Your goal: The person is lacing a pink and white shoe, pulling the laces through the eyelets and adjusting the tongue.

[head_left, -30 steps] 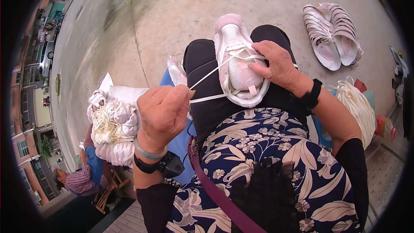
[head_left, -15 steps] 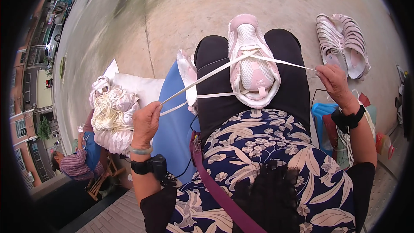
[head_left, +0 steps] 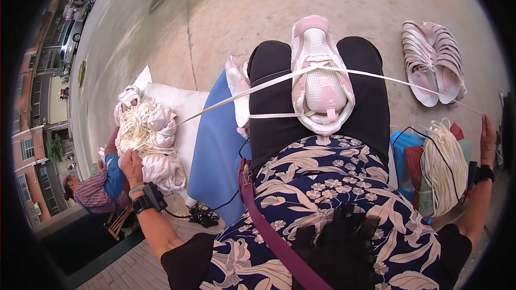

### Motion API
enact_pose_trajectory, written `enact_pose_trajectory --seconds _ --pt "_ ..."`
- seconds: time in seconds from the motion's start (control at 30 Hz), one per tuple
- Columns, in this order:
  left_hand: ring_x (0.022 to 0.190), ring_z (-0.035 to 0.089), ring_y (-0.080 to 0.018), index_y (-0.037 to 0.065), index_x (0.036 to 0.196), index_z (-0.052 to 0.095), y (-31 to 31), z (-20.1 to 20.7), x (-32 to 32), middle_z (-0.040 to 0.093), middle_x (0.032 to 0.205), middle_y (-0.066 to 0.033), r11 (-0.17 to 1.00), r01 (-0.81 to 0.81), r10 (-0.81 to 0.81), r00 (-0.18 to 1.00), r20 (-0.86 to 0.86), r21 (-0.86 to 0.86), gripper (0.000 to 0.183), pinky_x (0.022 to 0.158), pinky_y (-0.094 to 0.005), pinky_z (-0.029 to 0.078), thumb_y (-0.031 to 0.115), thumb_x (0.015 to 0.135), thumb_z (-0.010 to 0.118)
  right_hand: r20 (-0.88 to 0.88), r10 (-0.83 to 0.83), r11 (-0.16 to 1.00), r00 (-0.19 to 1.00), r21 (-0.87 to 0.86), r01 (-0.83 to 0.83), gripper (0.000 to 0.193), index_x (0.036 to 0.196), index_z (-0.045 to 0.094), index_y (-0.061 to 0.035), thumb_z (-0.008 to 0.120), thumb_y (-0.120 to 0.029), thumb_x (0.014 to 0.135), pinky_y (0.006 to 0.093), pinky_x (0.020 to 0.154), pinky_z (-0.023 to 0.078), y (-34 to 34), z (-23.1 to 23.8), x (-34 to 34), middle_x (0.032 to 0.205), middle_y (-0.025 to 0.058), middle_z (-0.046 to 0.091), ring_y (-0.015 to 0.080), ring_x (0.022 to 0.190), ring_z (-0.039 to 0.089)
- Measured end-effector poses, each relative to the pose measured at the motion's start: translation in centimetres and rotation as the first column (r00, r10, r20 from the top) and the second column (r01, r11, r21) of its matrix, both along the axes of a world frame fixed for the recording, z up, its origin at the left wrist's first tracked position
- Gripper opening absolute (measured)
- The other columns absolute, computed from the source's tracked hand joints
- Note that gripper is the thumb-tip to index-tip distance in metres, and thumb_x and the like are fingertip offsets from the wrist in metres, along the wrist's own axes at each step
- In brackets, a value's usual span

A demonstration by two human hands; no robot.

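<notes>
A pink-and-white sneaker [head_left: 323, 90] lies across my thighs, its toe pointing away from me. From its lowest eyelets a cream shoelace [head_left: 242, 95] stretches tight to both sides. Far out on the right, my right hand [head_left: 488, 142] is closed on one lace end. My left hand [head_left: 131, 168] is closed at the far left, in front of a pile of shoes; the lace runs toward it, and its last stretch blends with the laces behind. A second strand passes left from the shoe's collar over my thigh.
Pink-white shoes with a heap of cream laces [head_left: 137, 134] rest on the left beside a blue cloth [head_left: 212, 150]. A lace bundle [head_left: 443, 169] hangs at right. Strappy pink shoe uppers [head_left: 434, 64] lie on the ground. A person [head_left: 99, 190] sits at far left.
Both hands have moved outward and apart, drawing the lace out longer and tighter across the shoe. The sneaker stays on my thighs.
</notes>
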State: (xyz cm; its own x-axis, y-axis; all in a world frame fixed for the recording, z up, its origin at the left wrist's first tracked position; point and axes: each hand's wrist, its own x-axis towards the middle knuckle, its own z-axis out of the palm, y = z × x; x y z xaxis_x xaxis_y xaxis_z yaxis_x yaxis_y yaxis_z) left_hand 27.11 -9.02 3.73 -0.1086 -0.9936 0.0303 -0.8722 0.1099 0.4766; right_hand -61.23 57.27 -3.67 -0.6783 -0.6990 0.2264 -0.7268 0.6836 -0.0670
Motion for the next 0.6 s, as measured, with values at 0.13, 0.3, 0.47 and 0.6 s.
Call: enact_pose_trajectory --seconds 0.13,0.3,0.47,0.6 --pt "0.046 0.044 -0.0058 0.003 0.087 0.062 -1.2 2.4 1.9 0.050 0.059 0.0006 0.995 -0.101 0.100 0.994 -0.047 -0.023 0.018 0.043 -0.0202 0.036 0.016 0.091 0.050 -0.075 -0.019 0.999 0.997 0.028 0.022 0.027 0.117 0.055 -0.0015 0.050 -0.014 0.094 0.0312 0.085 0.045 4.6 2.2 -2.9 0.108 0.0176 0.062 0.0279 0.100 0.060" --pt "0.043 0.043 -0.0060 0.005 0.085 0.061 -3.3 1.8 1.2 0.050 0.057 0.0008 0.994 -0.109 0.109 0.990 -0.088 0.005 0.020 0.039 -0.0201 0.035 0.022 0.092 0.052 -0.246 0.006 0.979 0.969 0.200 0.044 0.027 0.119 0.055 -0.0023 0.050 -0.011 0.094 0.0302 0.089 0.045 7.5 5.9 -5.0 0.112 0.0141 0.062 0.0241 0.105 0.059" --pt "0.037 0.040 -0.0070 0.007 0.075 0.052 -3.9 5.2 -0.6 0.049 0.054 -0.0004 0.991 -0.132 0.132 0.991 -0.012 -0.022 0.022 0.035 -0.0210 0.032 0.021 0.091 0.053 -0.364 -0.113 0.861 0.924 0.429 0.275 0.030 0.098 0.065 -0.0038 0.049 -0.028 0.090 0.0434 0.059 0.047 -3.9 8.0 2.9 0.078 0.0213 0.065 0.0362 0.066 0.061" --pt "0.047 0.048 -0.0082 0.004 0.076 0.057 -6.4 6.3 -1.7 0.053 0.057 0.0006 0.963 -0.026 0.043 0.997 0.058 -0.267 0.021 0.045 -0.0232 0.038 0.020 0.089 0.055 -0.369 -0.057 0.962 0.928 0.230 0.150 0.031 0.095 0.067 -0.0038 0.049 -0.029 0.091 0.0434 0.060 0.048 -6.9 10.9 2.2 0.080 0.0204 0.065 0.0361 0.066 0.062"
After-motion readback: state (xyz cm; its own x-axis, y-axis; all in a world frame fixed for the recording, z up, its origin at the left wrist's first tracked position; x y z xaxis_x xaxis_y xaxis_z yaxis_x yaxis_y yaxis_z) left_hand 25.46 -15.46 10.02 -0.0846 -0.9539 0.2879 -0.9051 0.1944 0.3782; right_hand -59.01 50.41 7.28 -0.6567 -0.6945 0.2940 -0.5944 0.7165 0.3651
